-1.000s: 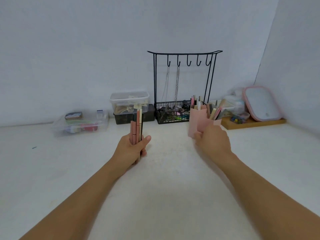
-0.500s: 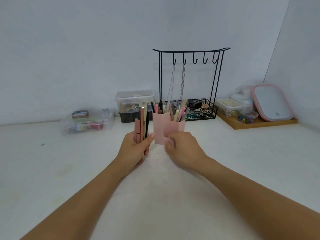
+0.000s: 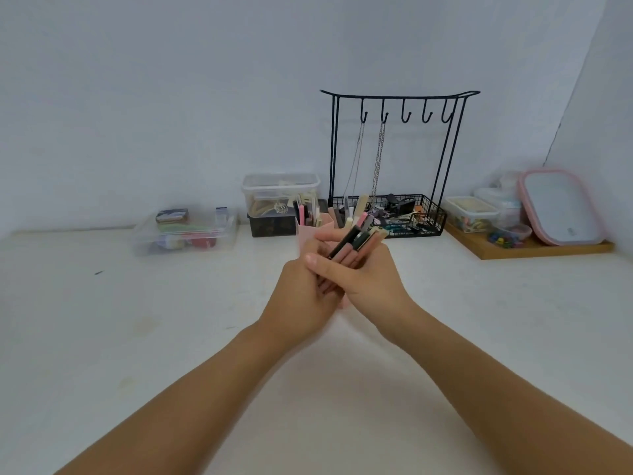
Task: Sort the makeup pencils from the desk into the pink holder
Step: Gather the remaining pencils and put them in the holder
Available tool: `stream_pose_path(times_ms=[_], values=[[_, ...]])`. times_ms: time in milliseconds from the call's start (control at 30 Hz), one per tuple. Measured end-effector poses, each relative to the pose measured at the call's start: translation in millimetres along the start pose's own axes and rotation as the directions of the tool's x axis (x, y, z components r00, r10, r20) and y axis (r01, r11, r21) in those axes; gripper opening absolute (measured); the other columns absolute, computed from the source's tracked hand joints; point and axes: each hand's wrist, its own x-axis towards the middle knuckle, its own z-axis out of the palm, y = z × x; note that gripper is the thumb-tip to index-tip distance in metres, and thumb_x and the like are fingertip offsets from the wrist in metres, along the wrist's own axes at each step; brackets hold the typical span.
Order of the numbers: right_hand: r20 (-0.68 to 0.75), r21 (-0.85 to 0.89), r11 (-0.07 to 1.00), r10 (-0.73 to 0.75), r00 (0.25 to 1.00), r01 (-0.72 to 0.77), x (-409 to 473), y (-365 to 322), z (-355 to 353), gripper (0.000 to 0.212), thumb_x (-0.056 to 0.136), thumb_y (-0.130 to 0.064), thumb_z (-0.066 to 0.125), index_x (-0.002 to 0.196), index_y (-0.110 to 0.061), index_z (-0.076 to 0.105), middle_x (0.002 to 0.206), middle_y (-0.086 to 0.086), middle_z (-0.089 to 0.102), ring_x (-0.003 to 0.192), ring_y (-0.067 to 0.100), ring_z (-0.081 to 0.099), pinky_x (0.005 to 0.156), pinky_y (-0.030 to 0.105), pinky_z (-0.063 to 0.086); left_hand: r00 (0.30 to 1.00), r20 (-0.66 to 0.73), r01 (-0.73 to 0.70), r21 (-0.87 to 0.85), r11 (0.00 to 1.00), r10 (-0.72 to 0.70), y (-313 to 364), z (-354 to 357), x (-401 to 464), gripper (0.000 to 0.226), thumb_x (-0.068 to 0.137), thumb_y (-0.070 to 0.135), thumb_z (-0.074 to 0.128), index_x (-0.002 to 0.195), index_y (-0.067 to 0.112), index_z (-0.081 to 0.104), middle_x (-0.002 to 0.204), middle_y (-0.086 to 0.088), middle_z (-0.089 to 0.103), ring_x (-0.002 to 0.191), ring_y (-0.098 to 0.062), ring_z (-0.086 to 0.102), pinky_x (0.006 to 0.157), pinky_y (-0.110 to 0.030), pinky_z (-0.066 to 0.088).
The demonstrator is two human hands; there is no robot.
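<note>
My left hand (image 3: 298, 303) and my right hand (image 3: 373, 286) are clasped together over the middle of the white desk (image 3: 171, 337). Both grip a bundle of makeup pencils (image 3: 358, 240), pink, black and beige, which leans up and to the right out of my fingers. Right behind my hands is the pink holder (image 3: 306, 234). Only its upper left part shows. Several more pencils (image 3: 301, 214) stick up from it. Its base is hidden by my hands.
A black wire jewellery stand (image 3: 397, 97) with hanging chains and a basket of small items stands at the back. Clear plastic boxes (image 3: 185, 231) (image 3: 279, 192) sit to its left. At the right, a wooden tray (image 3: 534, 250) carries containers and a pink-rimmed mirror (image 3: 561, 207).
My right hand let go of the pink holder after bringing it left to the middle. It now joins my left hand on the pencil bundle, which has tilted from upright to the right.
</note>
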Motion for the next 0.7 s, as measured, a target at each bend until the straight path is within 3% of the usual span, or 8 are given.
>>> stream_pose_path(times_ms=[67, 100, 133, 200, 267, 433, 533, 700], values=[[-0.062, 0.052, 0.999, 0.015, 0.998, -0.012, -0.5, 2.9, 5.5, 0.023, 0.085, -0.008, 0.077, 0.097, -0.027, 0.076, 0.093, -0.002, 0.079, 0.095, 0.009, 0.074, 0.078, 0.019, 0.057, 0.999, -0.048, -0.017, 0.081, 0.997, 0.021, 1.9, 1.8, -1.0, 0.057, 0.085, 0.009, 0.071, 0.122, 0.04, 0.04, 0.104, 0.04, 0.065, 0.098, 0.013, 0.067, 0.075, -0.009, 0.054], [-0.096, 0.038, 0.999, 0.026, 0.995, -0.022, -0.6, 3.9, 7.0, 0.016, 0.086, -0.009, 0.076, 0.096, -0.021, 0.077, 0.089, 0.002, 0.079, 0.09, 0.013, 0.076, 0.075, 0.022, 0.059, 0.997, -0.072, -0.016, 0.105, 0.994, 0.023, 0.7, 2.1, -1.3, 0.059, 0.084, 0.013, 0.071, 0.122, 0.041, 0.036, 0.103, 0.039, 0.066, 0.096, 0.012, 0.067, 0.074, -0.01, 0.054], [-0.123, 0.016, 0.999, 0.032, 0.992, -0.03, -0.8, 3.6, 7.6, 0.006, 0.086, -0.011, 0.075, 0.09, -0.015, 0.077, 0.081, 0.006, 0.078, 0.08, 0.016, 0.076, 0.069, 0.024, 0.06, 0.995, -0.095, -0.009, 0.121, 0.993, 0.021, -1.6, 2.8, -1.3, 0.059, 0.082, 0.015, 0.072, 0.121, 0.039, 0.035, 0.102, 0.031, 0.07, 0.093, 0.006, 0.071, 0.074, -0.017, 0.058], [-0.177, -0.032, 0.999, 0.029, 0.984, -0.036, 0.6, 6.2, 7.9, 0.013, 0.084, -0.01, 0.071, 0.071, -0.009, 0.073, 0.063, 0.01, 0.071, 0.06, 0.019, 0.072, 0.055, 0.025, 0.056, 0.993, -0.122, 0.016, 0.146, 0.989, 0.001, -4.6, 3.8, 0.1, 0.064, 0.079, 0.015, 0.073, 0.126, 0.032, 0.032, 0.097, 0.008, 0.075, 0.084, -0.01, 0.075, 0.072, -0.038, 0.063], [-0.219, -0.05, 0.997, 0.051, 0.974, -0.064, 2.3, 8.1, 6.9, 0.02, 0.08, -0.007, 0.067, 0.06, -0.012, 0.068, 0.055, 0.009, 0.066, 0.052, 0.018, 0.067, 0.049, 0.022, 0.052, 0.994, -0.113, 0.034, 0.186, 0.982, -0.013, -5.0, 5.4, 2.4, 0.072, 0.078, 0.013, 0.077, 0.128, 0.033, 0.029, 0.087, 0.002, 0.075, 0.074, -0.013, 0.074, 0.066, -0.043, 0.062], [-0.344, 0.122, 0.977, 0.209, 0.915, -0.177, 11.9, 11.5, -8.8, 0.026, 0.081, -0.015, 0.069, 0.055, -0.017, 0.062, 0.047, -0.002, 0.055, 0.041, 0.008, 0.051, 0.041, 0.019, 0.039, 0.997, -0.065, -0.016, 0.235, 0.972, 0.032, -5.2, 4.5, 7.2, 0.079, 0.076, 0.019, 0.082, 0.133, 0.037, 0.029, 0.074, 0.014, 0.066, 0.07, -0.001, 0.068, 0.055, -0.019, 0.054], [-0.46, 0.253, 0.957, 0.247, 0.853, -0.141, 24.7, 7.5, -29.6, 0.027, 0.08, -0.014, 0.069, 0.057, -0.017, 0.054, 0.051, -0.001, 0.042, 0.044, 0.011, 0.034, 0.04, 0.022, 0.027, 0.997, -0.046, -0.052, 0.21, 0.976, 0.063, -5.4, 0.8, 7.6, 0.079, 0.077, 0.029, 0.081, 0.138, 0.032, 0.03, 0.076, 0.019, 0.064, 0.071, 0.001, 0.066, 0.056, -0.015, 0.049], [-0.547, 0.358, 0.93, 0.284, 0.787, -0.087, 34.3, 10.3, -51.4, 0.028, 0.084, -0.013, 0.069, 0.063, -0.016, 0.05, 0.057, 0.0, 0.04, 0.047, 0.012, 0.03, 0.042, 0.024, 0.023, 0.994, -0.067, -0.073, 0.24, 0.968, 0.092, -6.4, -2.2, 6.8, 0.084, 0.07, 0.04, 0.082, 0.137, 0.03, 0.031, 0.089, 0.013, 0.054, 0.072, -0.002, 0.055, 0.058, -0.012, 0.04]])
